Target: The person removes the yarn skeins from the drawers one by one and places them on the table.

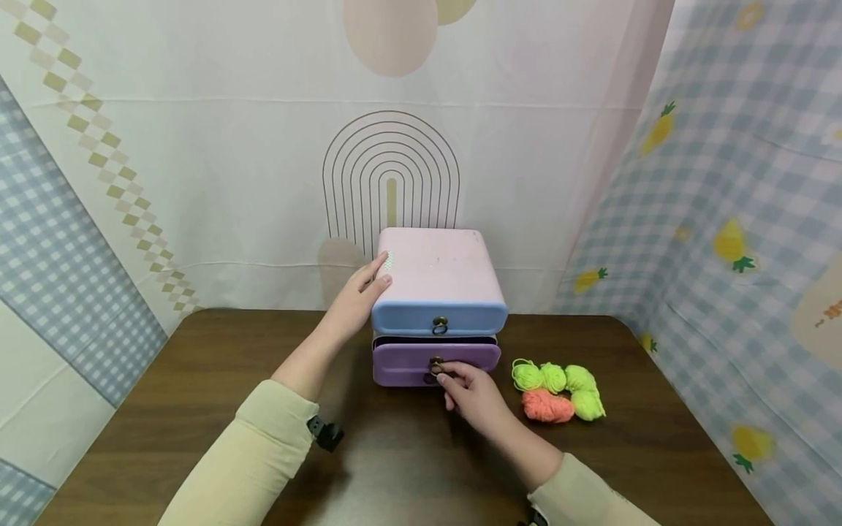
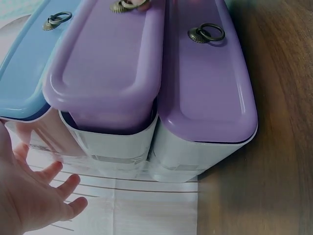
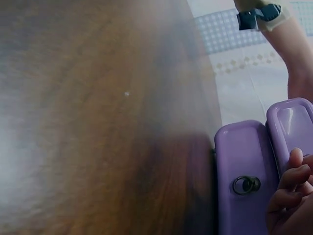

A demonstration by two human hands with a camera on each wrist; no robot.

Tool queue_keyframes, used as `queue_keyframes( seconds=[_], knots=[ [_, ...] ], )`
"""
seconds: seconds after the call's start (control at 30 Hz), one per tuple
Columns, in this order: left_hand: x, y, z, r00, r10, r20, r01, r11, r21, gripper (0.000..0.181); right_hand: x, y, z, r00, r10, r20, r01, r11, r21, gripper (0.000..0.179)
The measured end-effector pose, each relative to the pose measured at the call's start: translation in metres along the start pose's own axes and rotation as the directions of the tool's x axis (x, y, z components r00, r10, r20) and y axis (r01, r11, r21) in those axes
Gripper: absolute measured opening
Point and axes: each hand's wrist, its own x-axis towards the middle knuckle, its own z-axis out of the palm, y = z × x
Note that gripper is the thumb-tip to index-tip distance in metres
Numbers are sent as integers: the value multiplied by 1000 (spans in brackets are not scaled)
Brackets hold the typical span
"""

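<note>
A small drawer cabinet (image 1: 434,267) with a pale pink top stands on the table. Its top drawer (image 1: 401,319) is blue; the middle drawer (image 2: 105,54) and the bottom drawer (image 2: 205,88) are purple. The middle drawer juts out slightly, with a dark gap above its front in the head view. My right hand (image 1: 476,394) pinches the ring pull (image 1: 435,369) of this middle drawer. Against the cabinet's upper left side rests my left hand (image 1: 355,303), its fingers spread and extended. The bottom drawer is flush, its ring pull (image 2: 208,33) hanging free.
Right of the cabinet lie several skeins of neon yellow yarn (image 1: 582,391) and one of coral yarn (image 1: 547,406). Behind the brown wooden table (image 1: 217,409) hangs a patterned curtain (image 1: 263,168), with a checked pineapple curtain (image 1: 723,183) at the right.
</note>
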Motion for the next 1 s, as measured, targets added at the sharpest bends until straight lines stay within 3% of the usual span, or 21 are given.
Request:
queue_keyframes(
  seconds=[0.47,0.8,1.0],
  knots=[
    [-1,2,0,1000,-7,12,8,1000,-13,59,18,1,0,1000,16,-6,-16,1000,-4,27],
    [-1,2,-1,1000,-7,12,7,1000,-31,59,17,2,-3,1000,21,19,-21,999,-26,27],
    [-2,4,0,1000,-10,15,10,1000,-28,58,10,11,-10,999,27,45,-22,994,-109,26]
  ],
)
